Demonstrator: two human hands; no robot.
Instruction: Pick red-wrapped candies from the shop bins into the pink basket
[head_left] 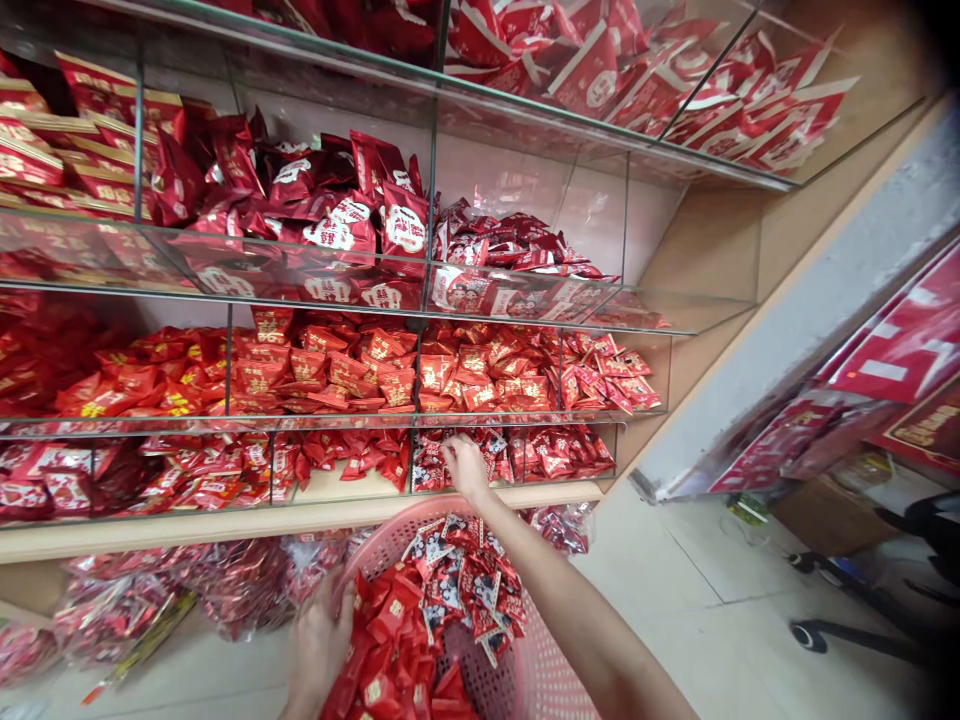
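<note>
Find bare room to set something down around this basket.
The widest patch is the floor, between the pink basket, the wall and the black wheels. Inside the basket, a smaller gap lies beside the red packets, below the black-and-red packets. Crowded: around the right hand, with shelf packets packed close, and under the shelf, where bagged packets lie.

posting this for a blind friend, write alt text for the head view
A person's right hand reaches into a low compartment of red, black and white packets; the left hand is at the rim of a pink basket holding similar packets and red ones. Above, glass-divided shelves hold many more red packets.
</note>
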